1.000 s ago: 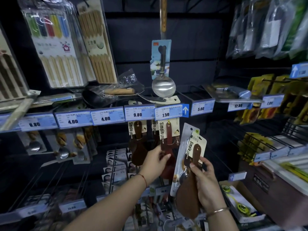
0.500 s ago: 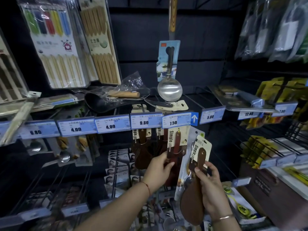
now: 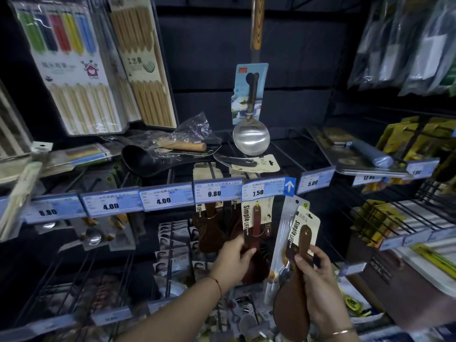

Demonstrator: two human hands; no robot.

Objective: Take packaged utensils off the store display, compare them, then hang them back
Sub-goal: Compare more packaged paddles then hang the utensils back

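1. Head view: the display rack (image 3: 320, 154) carries the 7.50 tag (image 3: 262, 192), with a carded spoon (image 3: 254, 228) on the hook beneath it.
2. Your right hand (image 3: 318, 280) is clamped on a carded wooden paddle (image 3: 294, 292), already off the rack: card up, blade down, axis slightly tilted.
3. Your left hand (image 3: 232, 261) pinches the hanging spoon, axis near vertical. Comparing seems under way; rehanging remains.
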